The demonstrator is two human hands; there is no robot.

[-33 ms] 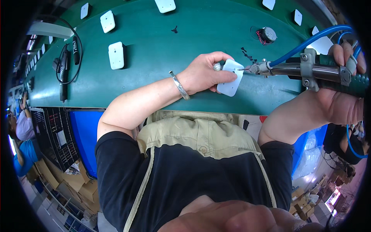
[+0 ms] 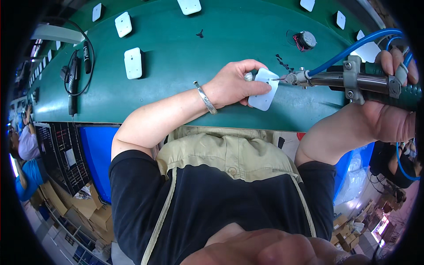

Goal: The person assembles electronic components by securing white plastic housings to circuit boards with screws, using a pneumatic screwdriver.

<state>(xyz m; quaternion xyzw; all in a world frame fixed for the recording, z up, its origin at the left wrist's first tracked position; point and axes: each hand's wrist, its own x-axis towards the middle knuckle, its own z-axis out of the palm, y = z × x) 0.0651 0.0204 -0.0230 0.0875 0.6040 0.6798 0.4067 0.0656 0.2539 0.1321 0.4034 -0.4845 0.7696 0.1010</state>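
Observation:
My left hand (image 2: 238, 84) is closed around a small white rounded-rectangular case (image 2: 262, 98), thumb across its face and fingers behind it. In my right hand (image 2: 388, 110), at the right edge, is a power screwdriver (image 2: 329, 79) with a metal barrel and a blue air hose (image 2: 353, 47). Its thin bit (image 2: 278, 79) meets the case's face near a small hole; whether a screw sits under the tip is too small to tell. Several small black screws (image 2: 282, 63) lie on the table just beyond the bit.
More white cases (image 2: 132, 64) stand on the green table (image 2: 176, 66). At the far right is a round metal part with red wires (image 2: 305, 40); more black screws (image 2: 200, 33) lie far in the middle. On the left lie a corded pen-shaped tool (image 2: 73, 84) and a black marker (image 2: 86, 57).

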